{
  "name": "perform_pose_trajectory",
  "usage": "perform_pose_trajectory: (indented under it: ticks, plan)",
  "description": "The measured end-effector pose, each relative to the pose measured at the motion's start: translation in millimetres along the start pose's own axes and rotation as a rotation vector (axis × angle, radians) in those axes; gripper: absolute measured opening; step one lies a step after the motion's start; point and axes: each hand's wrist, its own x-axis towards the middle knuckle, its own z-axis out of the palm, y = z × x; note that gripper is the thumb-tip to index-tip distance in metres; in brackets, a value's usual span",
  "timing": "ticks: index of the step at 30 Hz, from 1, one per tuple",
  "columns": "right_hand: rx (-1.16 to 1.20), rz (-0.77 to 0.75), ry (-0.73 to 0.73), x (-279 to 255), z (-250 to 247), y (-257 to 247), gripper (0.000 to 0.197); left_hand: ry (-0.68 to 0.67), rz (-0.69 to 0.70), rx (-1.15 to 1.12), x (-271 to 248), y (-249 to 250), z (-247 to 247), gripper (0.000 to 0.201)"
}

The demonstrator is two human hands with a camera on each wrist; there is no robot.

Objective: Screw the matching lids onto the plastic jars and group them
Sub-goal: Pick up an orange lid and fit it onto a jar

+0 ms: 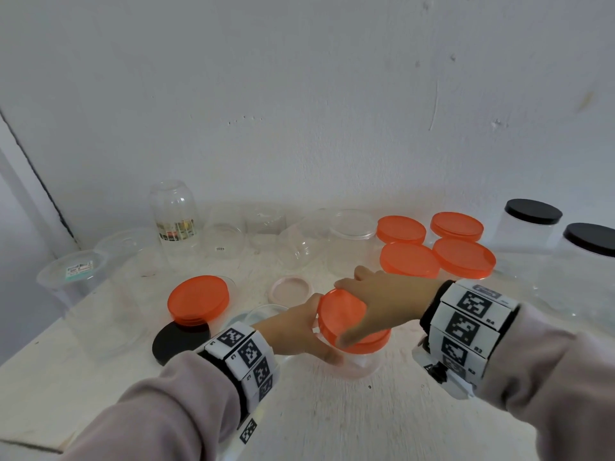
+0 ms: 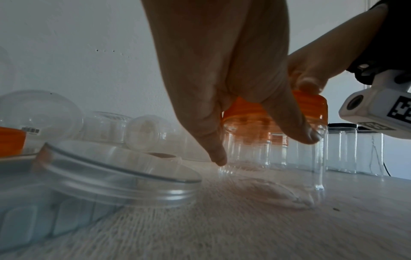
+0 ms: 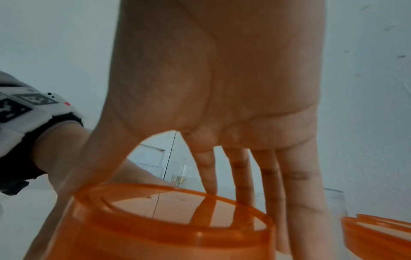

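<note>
Your right hand (image 1: pixel 382 304) lay over the round translucent orange plastic lid (image 1: pixel 349 322), fingers spread down its far rim and thumb on the near edge, gripping it from above. That lid sat a little tilted on the mouth of a clear plastic jar (image 1: pixel 352 364) standing upright near the middle of the white table (image 1: pixel 332 420). Your left hand (image 1: pixel 299 331) wrapped the jar's left side just below the lid, thumb and fingers curled round its wall.

To the left, a second orange lid (image 1: pixel 198 299) topped another clear jar, with a flat black round lid (image 1: pixel 179 342) lying beside it on the near side. Just beyond your hands lay a pale pink round lid (image 1: pixel 291 289). At the far right, four clear jars with orange lids (image 1: pixel 436 246) stood grouped close together, and further right two clear jars with black lids (image 1: pixel 559 224) stood side by side. Along the far wall, several clear lidless jars (image 1: pixel 233 231) stood in a loose row, some of them upside down.
</note>
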Motion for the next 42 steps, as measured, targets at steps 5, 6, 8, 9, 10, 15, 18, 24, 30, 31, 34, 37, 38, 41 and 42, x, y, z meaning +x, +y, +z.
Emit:
perform_pose_trajectory:
  ticks: [5,6,8,9,10,15,18,24,30,31,34,37,38,41,42]
  plan:
    - [0.011,-0.041,-0.086,-0.3,-3.9,-1.4,0.111,0.003,0.007,0.0,-0.1,-1.0,0.4,0.103]
    - [0.018,-0.05,-0.08,0.3,-4.2,-1.9,0.109,0.003,0.009,-0.004,0.0,-1.3,0.5,0.102]
    - [0.032,-0.059,-0.06,1.5,-3.4,-1.8,0.106,0.006,0.014,0.0,-0.1,-1.5,0.7,0.101]
    - [0.033,-0.06,-0.05,1.8,-2.3,-1.3,0.106,0.008,0.014,0.004,-0.1,-1.5,0.9,0.101]
    - [0.031,-0.059,-0.037,1.8,-0.7,-0.4,0.106,0.009,0.014,0.004,-0.3,-1.3,1.1,0.1]
    - [0.053,-0.055,0.05,1.8,12.0,3.8,0.107,0.01,0.012,-0.008,-2.8,1.2,2.2,0.101]
    - [0.073,-0.07,0.106,2.7,19.8,4.9,0.105,0.019,0.014,-0.001,-3.4,2.1,3.5,0.1]
    - [0.092,-0.068,0.222,2.6,35.7,6.4,0.107,0.036,0.023,0.013,-5.7,3.2,6.1,0.095]
    - [0.078,-0.056,0.318,2.2,47.5,4.8,0.103,0.04,0.012,0.021,-7.8,4.5,7.1,0.095]
    - [0.086,-0.058,0.325,2.3,48.8,5.3,0.102,0.043,0.009,0.021,-7.8,4.4,7.0,0.095]
    - [0.168,-0.068,0.331,3.2,53.2,5.7,0.099,0.046,-0.009,0.025,-8.1,3.8,6.5,0.098]
    - [0.262,-0.085,0.341,4.0,58.8,6.3,0.099,0.041,-0.006,0.027,-9.3,5.3,6.0,0.099]
    - [0.281,-0.09,0.342,4.0,60.2,6.8,0.098,0.039,-0.009,0.039,-9.7,6.4,6.3,0.098]
    - [0.304,-0.091,0.343,3.4,63.1,8.1,0.098,0.054,0.002,0.144,-14.4,11.0,6.7,0.082]
    - [0.307,-0.086,0.345,3.1,64.1,8.0,0.098,0.076,0.015,0.207,-17.2,12.3,5.7,0.076]
